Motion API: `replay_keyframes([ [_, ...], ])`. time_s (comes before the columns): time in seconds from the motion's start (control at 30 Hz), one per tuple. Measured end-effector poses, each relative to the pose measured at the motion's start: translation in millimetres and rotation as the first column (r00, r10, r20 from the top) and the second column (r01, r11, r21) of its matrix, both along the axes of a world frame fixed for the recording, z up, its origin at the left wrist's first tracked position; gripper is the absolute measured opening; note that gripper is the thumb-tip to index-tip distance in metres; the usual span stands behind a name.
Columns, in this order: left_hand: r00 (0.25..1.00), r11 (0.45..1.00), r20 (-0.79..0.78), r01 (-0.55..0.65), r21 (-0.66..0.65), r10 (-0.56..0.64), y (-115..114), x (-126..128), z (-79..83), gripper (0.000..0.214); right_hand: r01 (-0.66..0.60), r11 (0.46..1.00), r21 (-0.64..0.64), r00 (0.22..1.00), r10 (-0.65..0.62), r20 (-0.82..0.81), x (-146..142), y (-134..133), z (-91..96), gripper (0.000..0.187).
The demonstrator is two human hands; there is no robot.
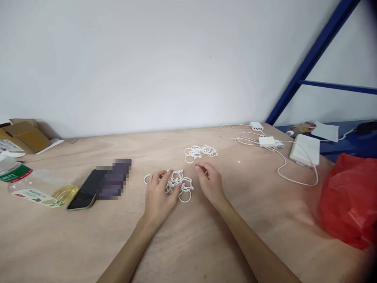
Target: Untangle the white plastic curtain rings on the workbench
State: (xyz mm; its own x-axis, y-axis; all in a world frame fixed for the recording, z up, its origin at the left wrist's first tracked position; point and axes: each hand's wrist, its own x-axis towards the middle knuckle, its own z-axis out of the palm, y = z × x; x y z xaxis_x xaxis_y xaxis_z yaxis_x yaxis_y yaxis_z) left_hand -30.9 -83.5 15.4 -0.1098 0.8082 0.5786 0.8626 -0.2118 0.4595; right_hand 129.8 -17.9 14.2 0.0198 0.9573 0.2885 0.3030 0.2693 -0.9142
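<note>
A loose pile of white plastic rings with small eyelets, like curtain rings (186,184), lies on the wooden table (182,243) in front of me. My left hand (160,192) rests over the left side of this pile, fingers spread and touching some rings, hiding part of them. Just behind it is a second heap of white rings (203,151). My right hand (210,181) is at the near side of that heap, apart from the first pile. Its fingers are curled, with thumb and index tip together; whether anything small is between them cannot be made out.
On the left are a plastic bottle (32,184), a phone (84,190), a pixelated dark item (114,181) and a cardboard box (25,135). White cables with a charger (266,141), a white box (304,149) and a red plastic bag (349,200) lie right. A blue frame (306,70) stands behind.
</note>
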Motion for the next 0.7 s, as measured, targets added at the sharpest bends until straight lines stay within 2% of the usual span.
replay_keyframes([
  [0.07,0.999,0.998,-0.039,-0.030,-0.061,0.028,1,-2,-4.0,0.039,-0.042,0.994,0.105,0.972,0.016,0.234,3,4,-6.4,0.031],
  [0.1,0.999,0.996,-0.044,-0.036,-0.083,0.032,2,-2,-5.1,0.041,-0.082,0.990,0.117,0.937,0.037,0.348,4,5,-9.3,0.036],
  [0.17,0.999,0.994,-0.042,-0.037,-0.101,0.033,1,-1,-5.4,0.044,-0.150,0.986,0.077,0.839,0.086,0.537,2,5,-14.4,0.045],
  [0.27,0.999,0.996,-0.029,-0.018,-0.088,0.015,0,2,-3.1,0.044,-0.194,0.981,-0.014,0.710,0.150,0.688,-2,3,-19.4,0.051],
  [0.33,1.000,0.997,-0.018,0.003,-0.077,-0.004,-1,3,-2.1,0.041,-0.207,0.977,-0.046,0.670,0.176,0.721,-3,3,-20.9,0.052],
  [0.4,1.000,0.997,-0.009,0.024,-0.067,-0.024,-1,4,-2.4,0.039,-0.204,0.978,-0.042,0.662,0.170,0.730,-4,3,-20.9,0.051],
  [0.57,0.997,0.995,-0.008,0.082,-0.060,-0.082,0,4,-6.3,0.034,-0.128,0.989,0.072,0.699,0.038,0.714,-4,2,-16.2,0.043],
  [0.7,0.994,0.992,-0.004,0.108,-0.066,-0.108,0,5,-7.9,0.032,-0.027,0.996,0.090,0.721,-0.043,0.692,-3,1,-16.0,0.025],
])
